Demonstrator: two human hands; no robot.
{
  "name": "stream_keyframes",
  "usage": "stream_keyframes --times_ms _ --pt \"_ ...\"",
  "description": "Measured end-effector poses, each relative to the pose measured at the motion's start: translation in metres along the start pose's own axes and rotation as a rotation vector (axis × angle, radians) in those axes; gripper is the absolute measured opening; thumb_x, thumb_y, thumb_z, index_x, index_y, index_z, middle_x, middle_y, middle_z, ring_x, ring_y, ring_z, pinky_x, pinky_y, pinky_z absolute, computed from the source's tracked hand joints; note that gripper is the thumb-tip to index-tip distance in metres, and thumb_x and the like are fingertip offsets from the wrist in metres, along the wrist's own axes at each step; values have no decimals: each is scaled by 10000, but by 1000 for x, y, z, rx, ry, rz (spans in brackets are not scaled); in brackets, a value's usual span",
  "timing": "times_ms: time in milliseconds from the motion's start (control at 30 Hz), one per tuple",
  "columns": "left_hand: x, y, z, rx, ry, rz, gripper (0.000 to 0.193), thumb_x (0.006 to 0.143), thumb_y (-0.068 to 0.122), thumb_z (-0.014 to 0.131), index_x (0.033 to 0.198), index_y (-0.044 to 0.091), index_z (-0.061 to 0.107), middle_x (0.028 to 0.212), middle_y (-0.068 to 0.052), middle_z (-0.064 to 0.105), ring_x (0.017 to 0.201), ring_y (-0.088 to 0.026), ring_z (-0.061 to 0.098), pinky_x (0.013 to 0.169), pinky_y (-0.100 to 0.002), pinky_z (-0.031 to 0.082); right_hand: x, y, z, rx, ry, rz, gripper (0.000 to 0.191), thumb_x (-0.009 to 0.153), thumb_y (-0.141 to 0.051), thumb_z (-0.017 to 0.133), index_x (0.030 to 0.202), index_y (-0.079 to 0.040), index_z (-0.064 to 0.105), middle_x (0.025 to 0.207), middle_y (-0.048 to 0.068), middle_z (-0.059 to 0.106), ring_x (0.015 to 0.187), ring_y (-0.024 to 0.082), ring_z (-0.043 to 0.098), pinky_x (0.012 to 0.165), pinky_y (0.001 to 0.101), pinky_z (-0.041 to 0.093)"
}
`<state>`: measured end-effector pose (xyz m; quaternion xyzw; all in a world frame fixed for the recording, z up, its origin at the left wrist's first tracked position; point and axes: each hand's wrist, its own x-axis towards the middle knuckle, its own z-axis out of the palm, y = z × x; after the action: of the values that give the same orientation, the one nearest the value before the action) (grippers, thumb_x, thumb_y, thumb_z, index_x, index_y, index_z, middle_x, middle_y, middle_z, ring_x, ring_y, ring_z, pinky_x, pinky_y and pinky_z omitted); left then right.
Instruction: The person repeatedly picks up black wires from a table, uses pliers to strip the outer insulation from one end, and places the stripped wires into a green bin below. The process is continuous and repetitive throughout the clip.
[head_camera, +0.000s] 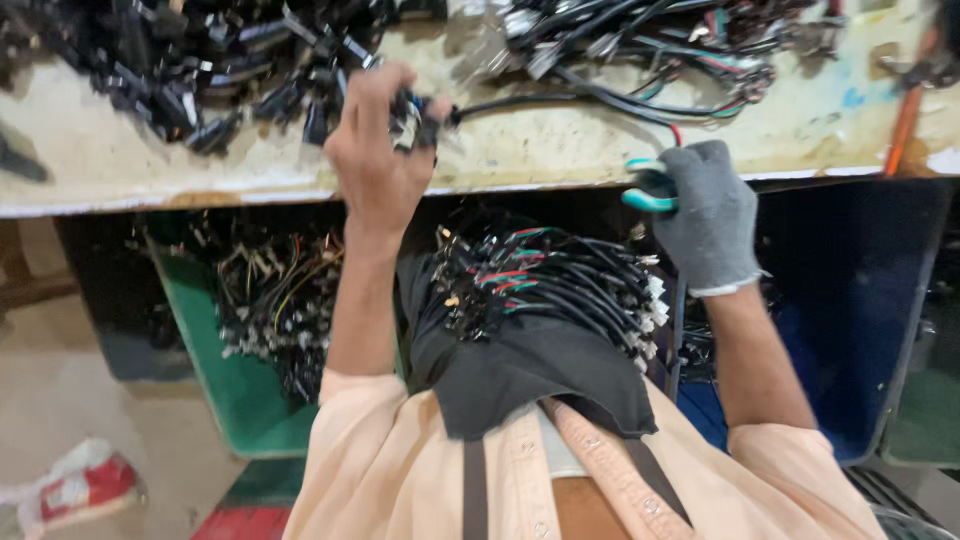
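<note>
Bare left hand (375, 150) pinching small black connector (412, 122) above worn beige bench (500, 150), gloved right hand (708, 212) clamping teal-handled cutters (648, 187); its cable may snag.

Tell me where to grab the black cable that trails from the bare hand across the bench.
Grip the black cable on its bare stretch just right of the left hand, coming from the near edge of the workbench. There it lies alone on the surface; farther right it runs under the tangle of wires.

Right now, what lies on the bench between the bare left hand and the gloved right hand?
In the head view, a black cable runs from the connector in the left hand across bare bench top towards the gloved right hand, which grips teal-handled pliers.
</note>
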<state>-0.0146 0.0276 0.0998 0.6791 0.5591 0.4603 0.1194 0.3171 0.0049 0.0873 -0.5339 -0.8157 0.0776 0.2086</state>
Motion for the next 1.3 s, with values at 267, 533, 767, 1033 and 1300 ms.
stream_keyframes --times_ms 267,533,767,1033,1300 --pt "-46 66 22 -697 -797 -44 333 807 75 801 1118 62 680 1075 -104 685 1019 -265 685 893 -364 551 6 10 3 -37 -162 -17 394 923 -65 805 1270 -47 619 998 152 667 822 356 684 673 452 541" --pt "-111 58 -48 -744 -1302 -179 288 874 171 733 1125 61 643 1072 -115 663 1034 -305 673 891 -410 533 -7 21 16 223 118 -10 319 907 71 746 1188 -17 624 977 194 699 836 325 714 753 387 578" --pt "-113 57 -58 -458 -1236 -197 397 863 170 736 1236 83 631 1176 -124 677 1103 -329 660 927 -445 516 -6 -18 11 1117 448 658 176 926 12 705 1062 -64 623 801 34 651 590 115 553 511 250 437" --pt "-90 42 -16 -1116 -419 -549 454 947 150 781 1363 22 654 1275 -60 645 1100 -119 612 987 -264 489 -25 -91 21 1144 95 342 140 990 -211 648 1010 -75 677 984 70 690 829 195 657 769 310 549" --pt "-98 50 7 -1060 -503 -631 432 956 192 779 1316 17 615 1273 -46 666 1178 -100 621 1061 -268 498 28 -73 -6 447 -326 -578 291 759 -183 824 1025 -92 750 831 90 685 711 303 675 611 400 510"
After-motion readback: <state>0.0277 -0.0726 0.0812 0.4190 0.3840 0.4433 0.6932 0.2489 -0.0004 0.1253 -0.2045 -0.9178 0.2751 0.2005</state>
